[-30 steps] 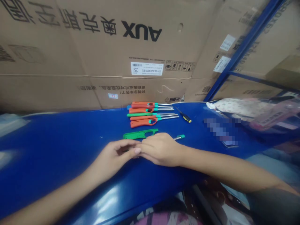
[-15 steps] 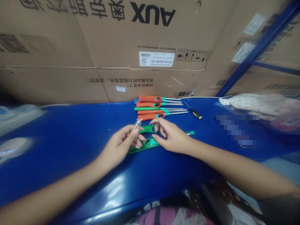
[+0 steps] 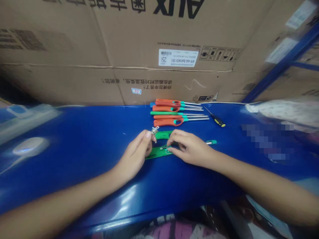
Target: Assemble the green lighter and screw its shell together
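Note:
My left hand [image 3: 136,151] is closed on a small clear lighter gas tank with a metal valve [image 3: 155,130] at its top, which sticks up past the thumb. My right hand [image 3: 190,144] is bent over an opened green lighter casing, thumb and fingertips pinched together at a small part I cannot make out. The lower green casing half [image 3: 156,153] lies under both hands, with a pale loop of wire or tube by the right thumb. Beyond it rests the other green half [image 3: 163,134], partly covered by the right fingers. A metal rod with a green tip [image 3: 211,142] shows past the right hand.
Several orange and green long-nosed lighters [image 3: 166,122] lie in a stack behind my hands. To their right is a black-and-yellow screwdriver [image 3: 217,121]. A large cardboard box [image 3: 87,79] walls off the back of the blue table [image 3: 99,139]. A round white object [image 3: 27,146] sits left.
The view has shifted, moving the scene slightly right. My left fingers have closed further around the gas tank, now more hidden. My right thumb and fingers have come together over the lower casing half.

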`<state>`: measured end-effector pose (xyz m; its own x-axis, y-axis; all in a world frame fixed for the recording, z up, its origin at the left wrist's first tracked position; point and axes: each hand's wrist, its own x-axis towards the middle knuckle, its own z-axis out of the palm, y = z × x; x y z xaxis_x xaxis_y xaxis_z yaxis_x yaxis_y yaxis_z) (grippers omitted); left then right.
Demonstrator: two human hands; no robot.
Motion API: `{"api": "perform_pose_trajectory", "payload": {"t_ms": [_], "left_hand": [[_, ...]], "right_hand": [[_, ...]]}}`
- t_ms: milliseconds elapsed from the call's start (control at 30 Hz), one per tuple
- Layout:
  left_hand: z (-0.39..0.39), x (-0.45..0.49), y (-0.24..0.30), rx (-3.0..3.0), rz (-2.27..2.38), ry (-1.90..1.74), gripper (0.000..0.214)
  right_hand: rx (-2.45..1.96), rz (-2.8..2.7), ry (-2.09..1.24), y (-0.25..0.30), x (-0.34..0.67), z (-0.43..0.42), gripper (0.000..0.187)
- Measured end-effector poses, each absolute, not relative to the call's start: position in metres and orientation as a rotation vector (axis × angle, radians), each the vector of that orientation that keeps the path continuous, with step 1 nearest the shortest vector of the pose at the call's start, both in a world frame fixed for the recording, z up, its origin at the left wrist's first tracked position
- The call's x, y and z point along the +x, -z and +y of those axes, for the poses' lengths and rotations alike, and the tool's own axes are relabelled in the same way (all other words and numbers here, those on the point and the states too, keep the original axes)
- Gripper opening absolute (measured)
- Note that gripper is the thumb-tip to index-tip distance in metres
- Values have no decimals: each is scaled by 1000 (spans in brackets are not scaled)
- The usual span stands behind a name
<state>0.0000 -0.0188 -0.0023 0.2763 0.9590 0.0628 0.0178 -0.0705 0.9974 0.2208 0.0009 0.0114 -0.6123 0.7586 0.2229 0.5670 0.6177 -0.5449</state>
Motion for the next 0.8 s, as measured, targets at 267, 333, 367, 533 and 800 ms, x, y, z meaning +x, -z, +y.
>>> {"api": "perform_pose_trajectory", "payload": {"t_ms": [267,333,367,533,800], "left_hand": [[-19,0,4,1439,976,-1017,29],[-18,0,4,1436,978,-1015,29],[-18,1,5,1432,979,-1014,29],[-18,1,6,1432,995,-1041,29],[-18,-3,4,1454,1039,-1032,28]], "right_hand": [[-1157,-2265,-779,-19,219,1,5],[-1250,-2171,-969,-23,219,0,7],[-1298,-2109,-1097,-24,219,0,8],[-1329,-1876,-1538,-25,219,4,14],[-1209,-1828,-1678,-13,224,9,35]]}}
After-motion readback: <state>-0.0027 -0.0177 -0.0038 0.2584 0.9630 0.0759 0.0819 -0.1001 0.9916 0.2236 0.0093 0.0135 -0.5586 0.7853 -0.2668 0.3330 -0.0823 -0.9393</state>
